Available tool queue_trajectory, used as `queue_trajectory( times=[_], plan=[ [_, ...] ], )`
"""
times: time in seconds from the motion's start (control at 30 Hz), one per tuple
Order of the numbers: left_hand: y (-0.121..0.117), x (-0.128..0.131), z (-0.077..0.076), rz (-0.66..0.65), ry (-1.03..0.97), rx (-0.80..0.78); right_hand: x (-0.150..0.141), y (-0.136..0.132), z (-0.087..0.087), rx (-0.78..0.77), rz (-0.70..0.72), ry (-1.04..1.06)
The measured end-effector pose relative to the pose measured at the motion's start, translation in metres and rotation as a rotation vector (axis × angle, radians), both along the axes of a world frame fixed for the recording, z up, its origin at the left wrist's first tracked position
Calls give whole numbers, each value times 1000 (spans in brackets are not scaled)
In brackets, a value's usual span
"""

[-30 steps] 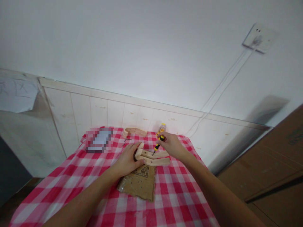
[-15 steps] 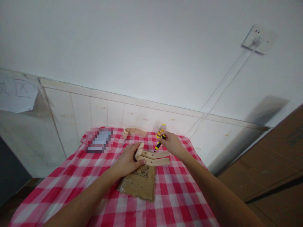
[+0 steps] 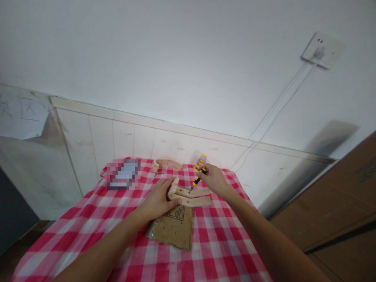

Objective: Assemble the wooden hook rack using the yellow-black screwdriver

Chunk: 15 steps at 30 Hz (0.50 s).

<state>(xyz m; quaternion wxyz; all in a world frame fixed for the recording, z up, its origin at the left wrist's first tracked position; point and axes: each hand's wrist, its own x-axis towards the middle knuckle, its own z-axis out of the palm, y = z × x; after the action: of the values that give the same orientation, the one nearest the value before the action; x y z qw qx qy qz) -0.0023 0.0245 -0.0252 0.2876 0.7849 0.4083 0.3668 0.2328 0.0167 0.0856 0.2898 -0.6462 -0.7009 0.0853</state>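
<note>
The left hand [image 3: 160, 197], low in the centre of the frame, grips the wood [image 3: 194, 201], two pale bent strips lying side by side; its fingers curl around their curved end and its thumb presses on the nearer strip. The right hand [image 3: 214, 178], just right of centre, pinches the screwdriver [image 3: 196, 181] between thumb and fingers. The tool is tilted, its tip down at the farther strip. A clear part with a yellow cap [image 3: 202, 158] shows just above the right fingers; whether it belongs to the tool cannot be told.

Below the strips lies brown cardboard [image 3: 173, 229] with black line patterns, partly covered by the left hand and the wood. All this is on a red-and-white checked cloth [image 3: 205, 254]. Toward the cloth's far edge is another bent piece [image 3: 169, 163], with small thin things [image 3: 156, 176] near it, too blurred to name. A pixelated flat device [image 3: 123, 174] lies to their left. At the upper right is a wall socket [image 3: 323, 50] with cords.
</note>
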Motion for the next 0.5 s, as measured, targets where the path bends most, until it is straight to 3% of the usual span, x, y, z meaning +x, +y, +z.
queue_trajectory(
  times=[0.33,0.5],
  plan=[
    [0,0,-1,2,-24,6,-3,-7,6,4,19,-18],
    [0,0,-1,-6,-17,10,-7,-13,13,-29,178,-26]
  ],
)
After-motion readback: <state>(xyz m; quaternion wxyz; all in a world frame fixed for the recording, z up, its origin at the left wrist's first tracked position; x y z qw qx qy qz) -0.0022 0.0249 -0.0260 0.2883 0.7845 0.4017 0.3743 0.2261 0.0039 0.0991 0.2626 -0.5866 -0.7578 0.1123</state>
